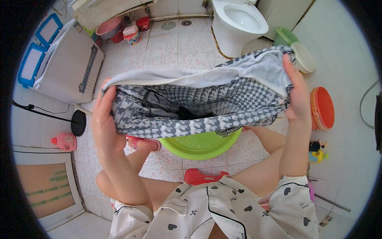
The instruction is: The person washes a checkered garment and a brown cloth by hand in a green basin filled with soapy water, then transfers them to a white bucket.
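Stretched between my hands is a black-and-white houndstooth fabric piece, its mouth held wide and a white lining turned up along the far edge. My left hand grips its left end, thumb inside the rim. On the other side my right hand pinches the right end, with the thumb against the pale lining. The dark inside shows between the two edges, but its bottom is too dark to make out. Below the fabric a lime-green plastic basin sits on the tiled floor, its far part hidden.
A white toilet stands ahead. To the left are a white washing machine with blue-framed lids and a pink detergent bottle. An orange-red bucket and a white-lidded tub line the right wall. A red plastic item lies between my legs.
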Demonstrator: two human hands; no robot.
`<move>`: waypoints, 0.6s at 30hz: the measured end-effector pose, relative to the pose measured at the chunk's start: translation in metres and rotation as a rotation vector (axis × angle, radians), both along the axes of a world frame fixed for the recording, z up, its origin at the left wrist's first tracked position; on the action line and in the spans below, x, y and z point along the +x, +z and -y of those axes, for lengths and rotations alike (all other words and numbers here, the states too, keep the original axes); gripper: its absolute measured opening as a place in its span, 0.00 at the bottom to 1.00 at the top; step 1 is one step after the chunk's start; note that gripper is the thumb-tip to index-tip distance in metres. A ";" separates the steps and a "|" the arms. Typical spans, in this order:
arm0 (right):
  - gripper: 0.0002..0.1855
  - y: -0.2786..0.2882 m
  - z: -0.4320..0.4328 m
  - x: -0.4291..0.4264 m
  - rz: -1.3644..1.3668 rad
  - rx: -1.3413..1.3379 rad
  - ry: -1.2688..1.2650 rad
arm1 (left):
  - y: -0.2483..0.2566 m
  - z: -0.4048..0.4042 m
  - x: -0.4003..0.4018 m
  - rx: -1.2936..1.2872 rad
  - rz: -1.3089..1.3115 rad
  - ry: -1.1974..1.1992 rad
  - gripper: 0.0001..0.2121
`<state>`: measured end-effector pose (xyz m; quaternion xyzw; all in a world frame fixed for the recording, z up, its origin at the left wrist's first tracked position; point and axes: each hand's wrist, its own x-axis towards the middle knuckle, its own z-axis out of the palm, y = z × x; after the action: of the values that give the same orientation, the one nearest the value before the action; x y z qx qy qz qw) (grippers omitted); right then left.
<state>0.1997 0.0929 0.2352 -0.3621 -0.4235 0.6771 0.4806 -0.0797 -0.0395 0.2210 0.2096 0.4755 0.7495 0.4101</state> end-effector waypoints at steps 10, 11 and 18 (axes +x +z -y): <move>0.27 -0.259 -0.025 -0.017 0.541 -0.240 -0.015 | -0.230 -0.043 0.018 -0.548 -0.232 0.000 0.12; 0.28 -0.279 -0.022 -0.023 0.632 -0.211 -0.010 | -0.252 -0.048 0.029 -0.591 -0.321 0.016 0.12; 0.21 -0.381 0.014 -0.072 1.498 0.278 0.234 | -0.322 -0.087 0.089 -0.966 -0.848 -0.375 0.20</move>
<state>0.1273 0.0793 -0.1461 -0.6130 -0.7527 0.2381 0.0321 0.0089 0.0477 -0.1007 0.3580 0.8332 0.2209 0.3589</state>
